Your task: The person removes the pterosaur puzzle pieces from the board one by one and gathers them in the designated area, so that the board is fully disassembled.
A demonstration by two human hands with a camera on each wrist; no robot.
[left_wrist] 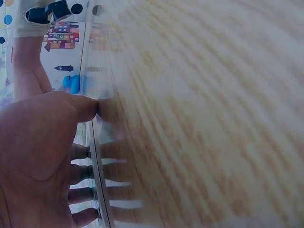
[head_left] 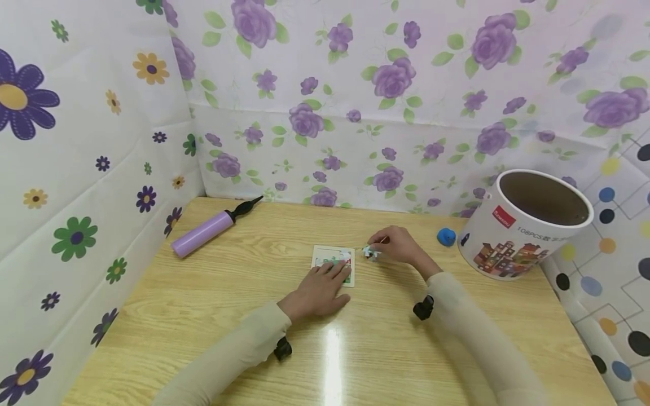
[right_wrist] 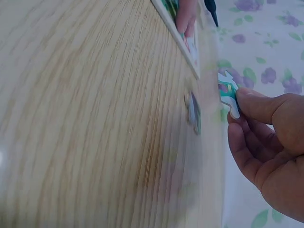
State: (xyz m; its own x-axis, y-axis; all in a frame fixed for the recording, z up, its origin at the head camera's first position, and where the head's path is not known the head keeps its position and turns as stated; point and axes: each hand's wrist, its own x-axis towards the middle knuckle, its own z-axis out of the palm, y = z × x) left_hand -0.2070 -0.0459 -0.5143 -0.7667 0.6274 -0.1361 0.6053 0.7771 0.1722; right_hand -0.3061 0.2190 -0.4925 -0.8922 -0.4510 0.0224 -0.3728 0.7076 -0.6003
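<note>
A small white-framed jigsaw puzzle board (head_left: 333, 248) with green and red picture pieces lies flat on the table. My left hand (head_left: 321, 290) rests on it palm down, its straight fingers spread over the picture and covering much of it. Just right of the board, my right hand (head_left: 398, 245) pinches a jigsaw piece (right_wrist: 229, 97) between thumb and fingertips. This piece is white with green and a knobbed outline, and in the right wrist view it stands on edge close over the tabletop. The left wrist view shows the left thumb (left_wrist: 88, 108) stretched out at the table surface.
At the back left lies a purple hand pump (head_left: 203, 234) with a black nozzle. A large white printed bucket (head_left: 508, 248) stands at the right, with a small blue object (head_left: 447, 237) beside it. Flowered cloth walls border the wooden table (head_left: 244, 270).
</note>
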